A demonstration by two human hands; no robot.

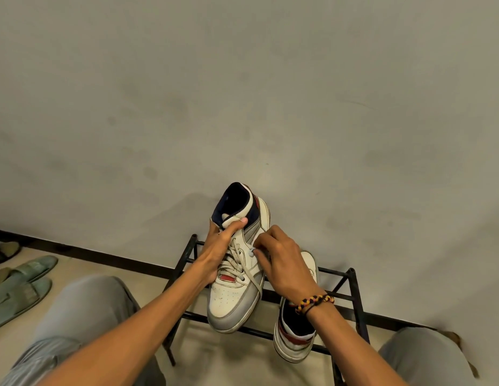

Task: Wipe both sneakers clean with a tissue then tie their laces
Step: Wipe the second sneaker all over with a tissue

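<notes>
Gripping sneaker (237,277) | left hand (217,254) curled | right hand (281,263) pinching lace (252,253)

bare forearms, braided wristband (315,302), grey trousers (84,310)

No readable text, label or number on anything in view.

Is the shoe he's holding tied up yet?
Not yet. The held shoe has a lace hanging loose over its side, with no bow showing.
</notes>
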